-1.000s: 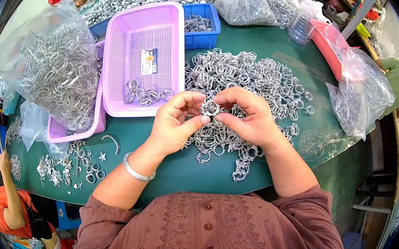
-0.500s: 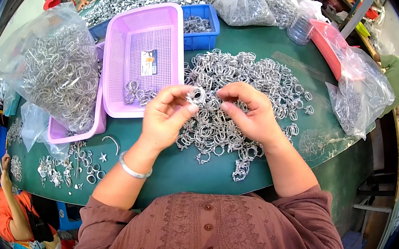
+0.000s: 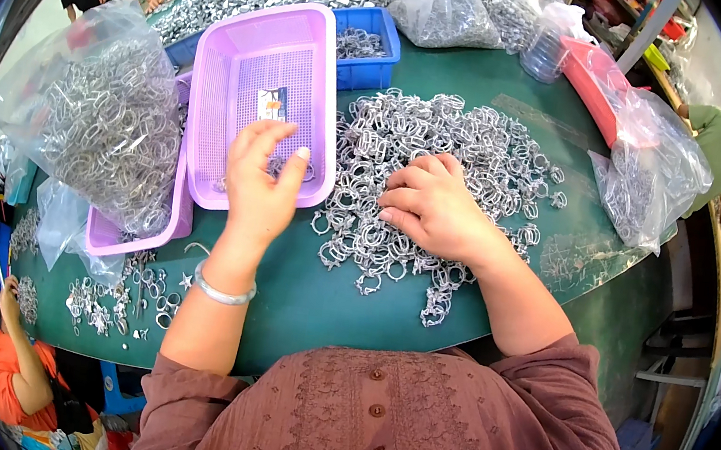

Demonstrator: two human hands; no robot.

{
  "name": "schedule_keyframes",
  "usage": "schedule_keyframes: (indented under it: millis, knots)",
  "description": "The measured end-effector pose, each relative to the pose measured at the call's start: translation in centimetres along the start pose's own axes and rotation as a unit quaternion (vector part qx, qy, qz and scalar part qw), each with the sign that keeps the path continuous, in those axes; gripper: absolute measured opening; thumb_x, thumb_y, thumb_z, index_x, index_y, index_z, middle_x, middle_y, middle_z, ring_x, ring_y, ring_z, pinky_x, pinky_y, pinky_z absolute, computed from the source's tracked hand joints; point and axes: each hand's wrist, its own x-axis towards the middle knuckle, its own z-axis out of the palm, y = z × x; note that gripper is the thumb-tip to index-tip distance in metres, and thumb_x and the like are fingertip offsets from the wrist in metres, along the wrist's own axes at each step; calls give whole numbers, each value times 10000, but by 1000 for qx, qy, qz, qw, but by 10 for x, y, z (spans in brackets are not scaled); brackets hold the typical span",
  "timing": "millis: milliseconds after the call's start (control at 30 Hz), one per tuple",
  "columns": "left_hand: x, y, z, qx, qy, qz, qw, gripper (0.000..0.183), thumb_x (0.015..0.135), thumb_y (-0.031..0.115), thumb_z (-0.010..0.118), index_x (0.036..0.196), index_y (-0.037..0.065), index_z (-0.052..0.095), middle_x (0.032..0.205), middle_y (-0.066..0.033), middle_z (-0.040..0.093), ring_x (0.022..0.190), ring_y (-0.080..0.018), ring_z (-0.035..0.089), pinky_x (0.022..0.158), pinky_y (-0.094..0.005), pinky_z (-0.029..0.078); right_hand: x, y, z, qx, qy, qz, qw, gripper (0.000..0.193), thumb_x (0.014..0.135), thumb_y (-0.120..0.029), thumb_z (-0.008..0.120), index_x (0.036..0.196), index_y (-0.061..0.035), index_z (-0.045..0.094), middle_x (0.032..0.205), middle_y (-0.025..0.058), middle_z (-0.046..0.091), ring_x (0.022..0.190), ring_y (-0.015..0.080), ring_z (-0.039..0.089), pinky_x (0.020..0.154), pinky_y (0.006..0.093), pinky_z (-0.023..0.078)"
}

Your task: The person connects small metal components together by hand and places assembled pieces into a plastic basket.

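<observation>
My left hand (image 3: 261, 180) hovers over the near end of a pink-purple perforated basket (image 3: 330, 124), thumb and fingers spread and nothing between them. Beneath it, partly covered by the hand, a few silvery metal rings (image 3: 279, 166) lie on the basket floor. My right hand (image 3: 436, 205) rests on a broad heap of silver-coloured metal rings (image 3: 477, 136), many with open oval tops. Its fingers are bent and drawn together at the heap's surface; whatever they grip is hidden. A pale bangle (image 3: 224, 294) circles my left wrist.
Left stands a large clear bag of rings (image 3: 105, 125) in a second purple basket (image 3: 144, 247). Loose metal pieces (image 3: 102, 307) lie near the front left edge. Behind is a blue bin (image 3: 365, 70); at right, a red tray (image 3: 591, 87) and another bag (image 3: 637, 181). Other people are around the table.
My left hand has moved left over the basket and opened; the ring piece it held is gone from its fingers. My right hand has lowered onto the heap.
</observation>
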Motion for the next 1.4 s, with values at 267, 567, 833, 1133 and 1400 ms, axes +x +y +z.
schedule_keyframes:
  millis: [267, 567, 833, 1133, 1400]
  knots:
    - [-16, 36, 14, -35, -131, 117, 984, 348, 686, 76, 701, 1023, 55, 620, 980, -99, 574, 932, -281, 532, 830, -381, 403, 0, 5, -8, 80, 57, 34, 995, 117, 753, -134, 654, 865, -98, 650, 895, 13, 629, 948, 226, 536, 917, 412, 324]
    - [-27, 44, 20, -193, -167, 45, 966, 326, 744, -13, 672, 1060, 13, 598, 910, -97, 618, 807, -193, 591, 722, -286, 472, 0, -7, -9, 416, 66, 94, 902, 269, 728, 21, 664, 978, -21, 574, 905, 43, 602, 865, 138, 572, 782, 287, 471]
    - [-27, 49, 18, -268, -149, -22, 952, 207, 758, 10, 679, 949, 17, 601, 836, -69, 606, 750, -151, 573, 664, -269, 462, -2, -11, -8, 516, 58, 106, 848, 351, 783, 68, 613, 1111, 5, 505, 992, 70, 566, 924, 135, 556, 827, 293, 463]
    - [-22, 50, 14, -196, -104, 70, 973, 201, 717, 46, 706, 894, 32, 610, 808, -82, 612, 736, -228, 579, 658, -313, 450, 1, -9, -12, 433, 61, 96, 894, 213, 768, -22, 672, 969, -10, 605, 898, 35, 603, 805, 108, 563, 738, 257, 471]
    - [-21, 47, 14, -180, -95, 107, 973, 232, 703, -14, 700, 918, 12, 617, 830, -69, 606, 749, -178, 556, 657, -270, 445, 3, -5, -15, 376, 55, 36, 924, 182, 766, -9, 655, 941, -6, 605, 891, 59, 603, 815, 146, 576, 735, 272, 467]
